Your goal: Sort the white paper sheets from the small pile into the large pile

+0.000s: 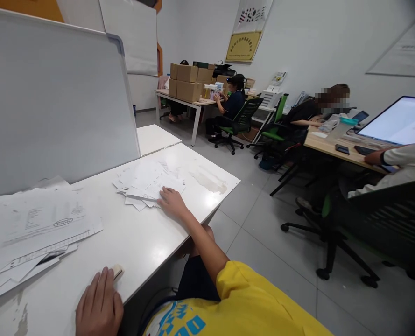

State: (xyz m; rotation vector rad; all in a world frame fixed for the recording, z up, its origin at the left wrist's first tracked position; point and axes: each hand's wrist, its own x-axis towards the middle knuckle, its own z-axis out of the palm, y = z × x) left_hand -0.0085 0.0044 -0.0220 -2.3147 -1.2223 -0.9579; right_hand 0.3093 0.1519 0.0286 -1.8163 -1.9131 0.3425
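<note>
My left hand (99, 301) lies on the white table near its front edge, palm down, fingers stretched out. A small beige object (118, 272) sticks out beside its fingertips; the hand partly covers it and its kind cannot be made out. My right hand (172, 201) rests with fingers extended on the right edge of a loose pile of small paper slips (147, 182). The slips overlap at different angles, some with faint print. To the left lies a larger stack of printed paper sheets (42, 214), the top one bearing an oval stamp.
A grey-white partition board (53, 93) stands along the table's far side. The white table (137, 247) ends at its right edge. Office chairs (378, 228), a desk with a monitor (399, 121) and seated people are to the right. Cardboard boxes (186, 84) stand on a far table.
</note>
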